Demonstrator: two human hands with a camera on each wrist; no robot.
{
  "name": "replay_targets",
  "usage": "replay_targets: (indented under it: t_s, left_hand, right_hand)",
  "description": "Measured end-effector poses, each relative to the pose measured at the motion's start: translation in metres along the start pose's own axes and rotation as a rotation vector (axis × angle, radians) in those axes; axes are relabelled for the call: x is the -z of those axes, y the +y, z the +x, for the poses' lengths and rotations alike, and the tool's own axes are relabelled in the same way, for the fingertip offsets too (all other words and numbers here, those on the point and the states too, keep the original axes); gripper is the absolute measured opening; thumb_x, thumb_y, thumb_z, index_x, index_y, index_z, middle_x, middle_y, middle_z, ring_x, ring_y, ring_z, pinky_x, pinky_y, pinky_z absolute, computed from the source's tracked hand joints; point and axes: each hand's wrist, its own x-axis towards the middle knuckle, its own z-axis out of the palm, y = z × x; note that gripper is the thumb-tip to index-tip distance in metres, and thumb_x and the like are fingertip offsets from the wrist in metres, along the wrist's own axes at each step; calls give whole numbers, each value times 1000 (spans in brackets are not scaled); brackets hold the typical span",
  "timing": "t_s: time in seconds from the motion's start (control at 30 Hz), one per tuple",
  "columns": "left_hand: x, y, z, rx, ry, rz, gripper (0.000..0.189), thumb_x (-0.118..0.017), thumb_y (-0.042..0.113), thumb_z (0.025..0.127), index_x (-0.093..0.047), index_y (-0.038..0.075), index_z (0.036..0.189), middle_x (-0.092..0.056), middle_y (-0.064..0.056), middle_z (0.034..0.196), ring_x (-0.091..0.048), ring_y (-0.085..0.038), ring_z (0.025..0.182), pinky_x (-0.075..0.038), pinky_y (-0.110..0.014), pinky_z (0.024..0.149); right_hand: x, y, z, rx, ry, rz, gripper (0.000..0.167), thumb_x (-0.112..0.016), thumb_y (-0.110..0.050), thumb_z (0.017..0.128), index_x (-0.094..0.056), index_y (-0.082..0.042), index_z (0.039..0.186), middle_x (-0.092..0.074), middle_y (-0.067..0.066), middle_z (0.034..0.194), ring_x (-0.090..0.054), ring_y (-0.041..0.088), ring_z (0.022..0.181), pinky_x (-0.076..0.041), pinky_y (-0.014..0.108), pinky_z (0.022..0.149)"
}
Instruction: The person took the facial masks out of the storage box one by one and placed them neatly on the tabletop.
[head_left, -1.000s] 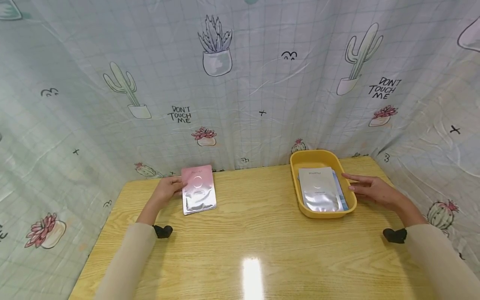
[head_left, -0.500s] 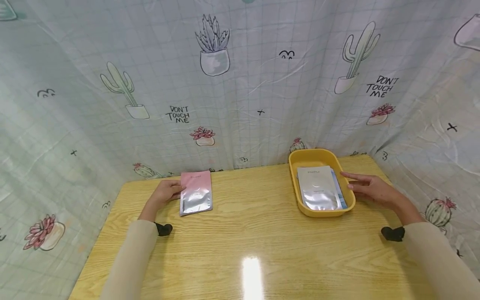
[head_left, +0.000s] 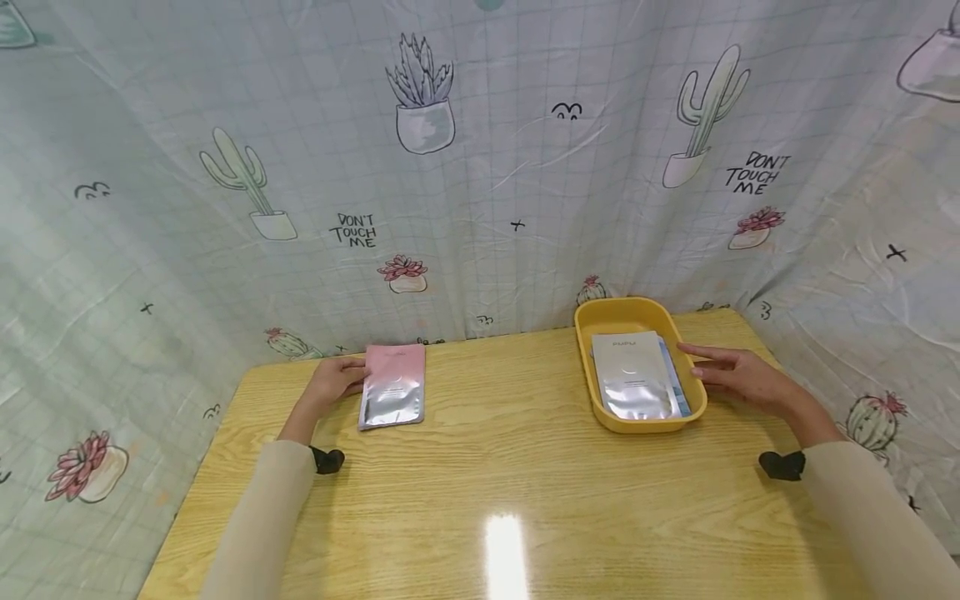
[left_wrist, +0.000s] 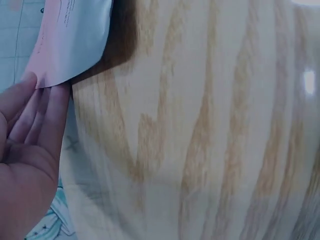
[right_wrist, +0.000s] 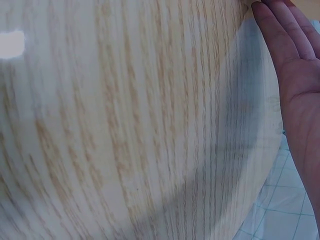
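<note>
My left hand (head_left: 330,383) pinches the left edge of a pink-and-silver face mask sachet (head_left: 394,392). In the left wrist view, the thumb lies on the sachet's (left_wrist: 75,40) printed face and the other fingers go beneath it. At the right stands a yellow plastic basket (head_left: 613,425). Inside it lies a white-and-silver sachet (head_left: 633,375), partly covering a blue one (head_left: 677,379). My right hand (head_left: 750,382) touches the basket's right rim with its fingertips. The right wrist view shows these fingers (right_wrist: 277,37) nearly straight, the basket mostly out of frame.
The wood-grain table (head_left: 480,450) reaches back to a curtain (head_left: 480,167) printed with cacti, which also hangs at both sides. Light glares off the table (head_left: 504,550) near the front. A black wrist strap (head_left: 327,460) sits at the left cuff, another on the right.
The pink sachet's far edge has come down slightly toward the table and its glare has shifted. My right hand stays at the basket's rim. The whole head view has drifted a little.
</note>
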Motion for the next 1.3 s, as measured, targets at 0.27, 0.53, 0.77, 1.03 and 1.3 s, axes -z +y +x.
replay_targets:
  t_s: [0.27, 0.53, 0.77, 1.03, 1.3]
  left_hand:
    - [-5, 16, 2, -110, 195, 315, 33, -55, 5, 104, -59, -17, 129, -65, -34, 120, -68, -41, 105, -60, -36, 78]
    - [-41, 47, -1, -247, 174, 511, 35, -53, 5, 102, -61, -12, 131, -64, -30, 127, -63, -43, 116, -57, -50, 91]
    - [-90, 87, -1, -347, 53, 549, 36, -55, 11, 104, -61, -3, 137, -64, -23, 133, -61, -39, 122, -54, -51, 97]
    - [-153, 129, 10, -496, -9, 555, 33, -58, 10, 102, -65, -1, 133, -66, -18, 132, -65, -34, 119, -54, -45, 99]
    - [-205, 169, 15, -559, -137, 535, 35, -58, 18, 106, -63, 6, 138, -65, -12, 136, -63, -31, 123, -53, -42, 101]
  right_hand:
    - [1, 0, 1, -1, 3, 5, 60, -63, -20, 103, -38, -5, 155, -51, -28, 131, -58, -8, 114, -58, 27, 89]
    - [1, -1, 2, 1, -17, 35, 59, -62, -16, 103, -37, -2, 155, -53, -28, 131, -59, -6, 115, -58, 28, 90]
    - [1, -2, 3, -1, -26, 34, 58, -62, -15, 103, -38, -3, 155, -55, -23, 133, -61, -3, 114, -58, 29, 89]
    - [1, -5, 1, -10, -25, 47, 58, -62, -14, 103, -38, -3, 154, -58, -25, 129, -63, -1, 112, -58, 29, 89]
    - [2, -7, 2, -28, -23, 27, 59, -63, -17, 103, -38, -2, 154, -57, -25, 127, -63, -2, 112, -58, 29, 89]
